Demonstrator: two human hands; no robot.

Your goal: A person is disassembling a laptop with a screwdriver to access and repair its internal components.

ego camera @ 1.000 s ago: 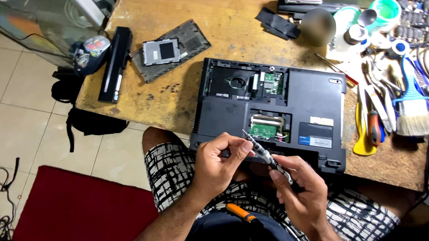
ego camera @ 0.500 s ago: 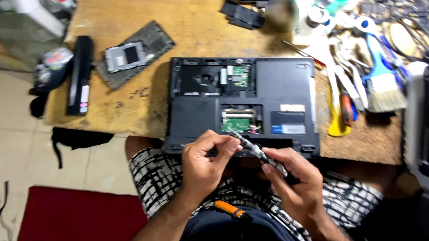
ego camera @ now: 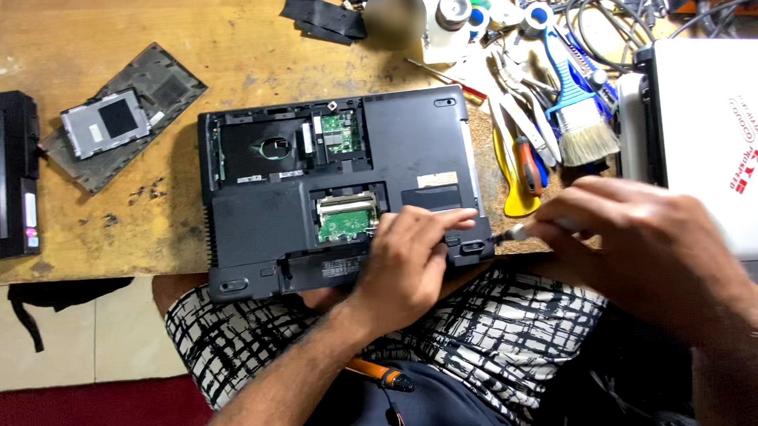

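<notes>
Black laptop [ego camera: 334, 189] lies underside-up, panels off; left hand [ego camera: 411, 254] rests open, right hand [ego camera: 648, 242] apparently grasps screwdriver [ego camera: 518, 230].

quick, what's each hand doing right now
Left hand: holds nothing visible, fingers resting flat on the upturned laptop beside its open memory bay.
Right hand: closed around a screwdriver, tip at the laptop's corner.

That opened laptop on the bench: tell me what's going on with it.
A person sits at a wooden table with a black laptop lying bottom up, its covers off and green circuit boards exposed. The left hand rests on the laptop's near edge. The right hand holds a screwdriver in its grip, tip at the laptop's near right corner. A removed cover panel lies to the left.
</notes>
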